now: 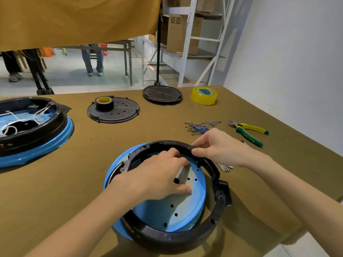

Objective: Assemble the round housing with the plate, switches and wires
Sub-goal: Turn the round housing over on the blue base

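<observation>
A brown cloth covers the counter (78, 164), and at its far left edge sits a second blue housing (35, 127) with white wires (11, 127) loose inside it. To its right lies a black perforated plate (118, 113) carrying a small roll of black tape (104, 103), then a black round stand base (162, 94), a yellow tape roll (204, 95), a tangle of blue wires (201, 127) and green-and-yellow pliers (249, 132). Front and centre, the round housing (185, 210) (blue inside, with a black ring round its rim) rests tilted on the counter. The left hand (159, 177) reaches into it, fingers curled in a grip on a small grey part (182, 173). The right hand (220, 147) pinches the black ring at its far rim. Small metal pins (224, 167) lie just beside the housing's right side. Beyond the counter hangs a tan curtain (79, 19), a person's legs (92, 60) stand by a metal table, white shelving (196, 39) holds cardboard boxes, and a white wall (297, 52) closes the right side.
</observation>
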Tool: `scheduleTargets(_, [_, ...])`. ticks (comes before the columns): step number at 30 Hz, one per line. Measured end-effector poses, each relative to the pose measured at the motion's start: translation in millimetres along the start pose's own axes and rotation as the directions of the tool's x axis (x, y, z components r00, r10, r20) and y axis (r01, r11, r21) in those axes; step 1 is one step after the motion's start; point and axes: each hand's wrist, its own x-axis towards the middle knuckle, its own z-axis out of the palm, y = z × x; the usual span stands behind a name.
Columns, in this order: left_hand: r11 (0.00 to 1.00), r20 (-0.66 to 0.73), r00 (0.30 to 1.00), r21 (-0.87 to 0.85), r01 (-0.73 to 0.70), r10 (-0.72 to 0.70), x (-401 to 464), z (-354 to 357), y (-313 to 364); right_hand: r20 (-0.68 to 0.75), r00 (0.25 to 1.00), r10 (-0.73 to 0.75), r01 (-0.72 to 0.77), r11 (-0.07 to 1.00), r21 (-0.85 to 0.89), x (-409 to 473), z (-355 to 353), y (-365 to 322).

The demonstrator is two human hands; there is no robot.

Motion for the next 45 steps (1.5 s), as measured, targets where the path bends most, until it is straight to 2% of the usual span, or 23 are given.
scheduleTargets(4, [0.995, -0.015, 0.999, 0.091, 0.041, -0.04, -4, -7, -7, -0.027, 1.0, 0.014, -0.015, 0.999, -0.033, -1, 5, -3])
scheduleTargets(8, [0.996, -0.004, 0.996, -0.001, 0.094, -0.094, -9, -18, -22, -0.115, 0.99, 0.084, -0.088, 0.996, -0.033, -2, 9, 2])
scheduleTargets(11, [0.996, 0.045, 0.998, -0.073, 0.048, -0.045, -11, -15, -18, -0.137, 0.984, 0.118, -0.119, 0.993, -0.002, -4, 10, 3])
scheduleTargets(13, [0.999, 0.075, 0.997, -0.035, 0.019, -0.016, -10, -9, -14, -0.147, 0.979, 0.14, -0.136, 0.99, 0.034, -7, 13, 3])
scheduleTargets(17, [1.0, 0.046, 0.999, 0.016, 0.018, -0.019, -8, -4, -12, -0.159, 0.975, 0.154, -0.143, 0.987, 0.075, -10, 17, 0])
scheduleTargets(23, [0.996, -0.044, 0.997, -0.062, -0.072, 0.069, -5, 0, -7, -0.154, 0.973, 0.173, -0.155, 0.98, 0.122, -11, 19, 3])
scheduleTargets(28, [0.998, -0.005, 0.998, -0.003, -0.057, 0.057, -3, 3, -2, -0.142, 0.967, 0.212, -0.19, 0.969, 0.158, -9, 19, 9])
scheduleTargets(33, [0.993, 0.069, 0.997, -0.12, -0.02, 0.028, -12, -10, -7, 0.006, 0.966, 0.26, -0.234, 0.857, 0.459, -18, 19, 14])
scheduleTargets(36, [0.999, -0.05, 0.997, 0.006, 0.051, -0.05, -22, -19, -18, 0.106, 0.957, 0.271, -0.283, 0.782, 0.555, -21, 13, 13])
scheduleTargets(38, [0.991, -0.174, 0.98, 0.073, 0.109, -0.095, -28, -21, -29, 0.11, 0.956, 0.271, -0.285, 0.785, 0.549, -21, 11, 12])
scheduleTargets(40, [0.99, -0.3, 0.944, -0.012, 0.143, -0.14, -32, -21, -40, 0.1, 0.96, 0.26, -0.272, 0.798, 0.538, -19, 10, 11])
scheduleTargets(43, [0.946, -0.466, 0.842, -0.29, 0.143, -0.27, -33, -20, -59, 0.084, 0.963, 0.255, -0.261, 0.814, 0.52, -16, 12, 11])
scheduleTargets(45, [0.896, -0.381, 0.846, -0.386, 0.22, -0.372, -32, -23, -73, 0.06, 0.963, 0.261, -0.256, 0.832, 0.492, -14, 13, 11])
